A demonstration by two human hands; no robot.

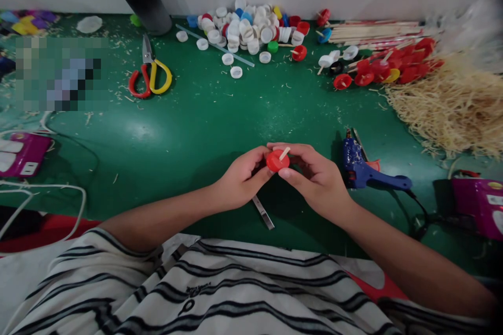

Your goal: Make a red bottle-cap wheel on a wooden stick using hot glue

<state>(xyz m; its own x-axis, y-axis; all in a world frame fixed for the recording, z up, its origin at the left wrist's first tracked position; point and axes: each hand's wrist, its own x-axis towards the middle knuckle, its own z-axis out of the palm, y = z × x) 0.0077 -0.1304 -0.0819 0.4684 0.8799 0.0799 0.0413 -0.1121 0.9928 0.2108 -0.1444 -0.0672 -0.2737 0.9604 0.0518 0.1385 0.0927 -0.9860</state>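
Observation:
Between my two hands, above the green table (220,120), is a red bottle cap (276,161) with a short wooden stick (284,154) poking up through its middle. My left hand (245,175) is closed on the cap's left side, thumb beneath its near edge. From the other side, my right hand (316,178) grips the cap with thumb and fingers around its edge. What lies under the cap is hidden. A narrow metal tool, perhaps a nail clipper (264,213), lies on the table below my hands, its upper end covered by my left hand.
A blue hot glue gun (363,170) lies right of my hands. Scissors (150,70) with red and yellow handles are at left. Behind are loose bottle caps (247,26), caps on sticks (393,65), wooden sticks (373,31) and shavings (459,99). Purple power strips (477,204) and cables flank me.

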